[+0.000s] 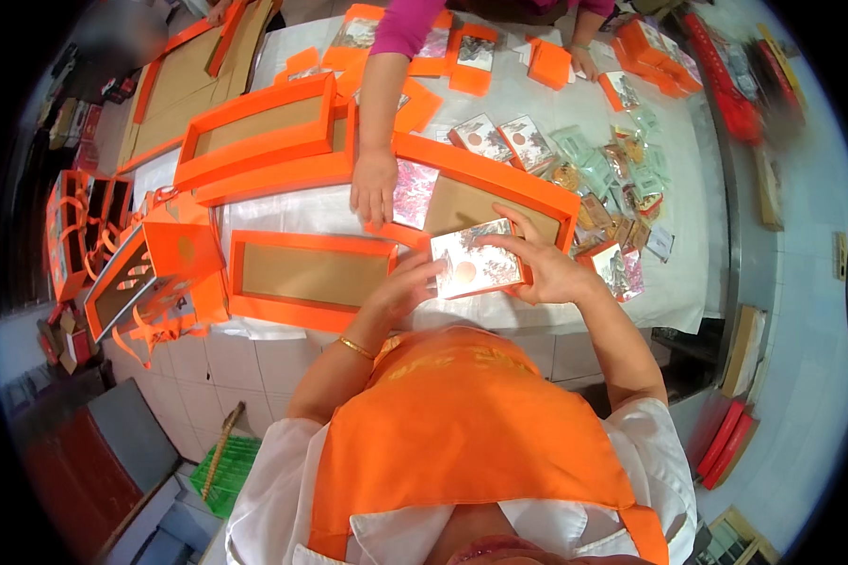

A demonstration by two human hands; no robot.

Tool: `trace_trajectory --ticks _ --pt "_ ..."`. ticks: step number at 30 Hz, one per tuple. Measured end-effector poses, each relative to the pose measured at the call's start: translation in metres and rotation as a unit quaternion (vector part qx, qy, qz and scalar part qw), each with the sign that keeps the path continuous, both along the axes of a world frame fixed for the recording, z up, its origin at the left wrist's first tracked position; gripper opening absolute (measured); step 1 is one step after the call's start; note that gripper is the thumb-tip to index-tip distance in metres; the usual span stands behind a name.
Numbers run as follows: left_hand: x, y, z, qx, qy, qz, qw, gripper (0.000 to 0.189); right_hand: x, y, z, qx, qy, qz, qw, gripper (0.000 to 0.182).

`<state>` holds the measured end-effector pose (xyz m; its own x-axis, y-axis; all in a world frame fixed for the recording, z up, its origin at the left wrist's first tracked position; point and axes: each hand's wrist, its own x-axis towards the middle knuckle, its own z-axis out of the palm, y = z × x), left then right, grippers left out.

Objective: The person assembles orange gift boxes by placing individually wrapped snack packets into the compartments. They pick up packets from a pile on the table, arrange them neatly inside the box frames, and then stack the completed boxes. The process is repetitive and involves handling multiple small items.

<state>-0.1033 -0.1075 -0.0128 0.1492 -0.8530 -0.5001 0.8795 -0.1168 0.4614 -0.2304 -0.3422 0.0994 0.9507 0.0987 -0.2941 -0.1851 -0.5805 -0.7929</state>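
Observation:
Both my hands hold a small orange-and-white printed box [475, 260] at the near edge of the table. My left hand [408, 281] rests against the box's left side, while the thumb and fingers of my right hand [548, 265] grip its right end. Behind it lies a long orange tray box [495, 169] with a pink-patterned box [415, 194] at its left end. An open, unfilled orange tray box [311, 311] lies left of my hands. A co-worker's hand [374, 185] touches the long tray near the pink box.
Two stacked orange trays [254, 166] lie at the left, by orange carrier boxes [184, 254]. Wrapped snack packets [608, 176] are heaped at the right, near two printed boxes [526, 143]. The co-worker leans over the far side; flat orange cartons [472, 60] lie there.

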Motion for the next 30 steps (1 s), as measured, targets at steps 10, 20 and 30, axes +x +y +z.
trace_trajectory --ticks 10,20,30 --pt "-0.029 -0.026 -0.007 0.112 -0.083 0.178 0.974 0.04 -0.004 0.03 -0.093 0.465 0.045 -0.473 0.747 0.08" --pt "-0.026 -0.032 -0.033 0.13 -0.812 -0.011 0.569 0.053 0.029 0.01 -0.154 0.266 -0.128 -0.499 0.815 0.067" --pt "-0.01 -0.029 -0.077 0.208 -0.884 -0.108 0.405 0.045 0.051 0.028 -0.174 0.238 -0.093 -0.484 0.837 0.072"
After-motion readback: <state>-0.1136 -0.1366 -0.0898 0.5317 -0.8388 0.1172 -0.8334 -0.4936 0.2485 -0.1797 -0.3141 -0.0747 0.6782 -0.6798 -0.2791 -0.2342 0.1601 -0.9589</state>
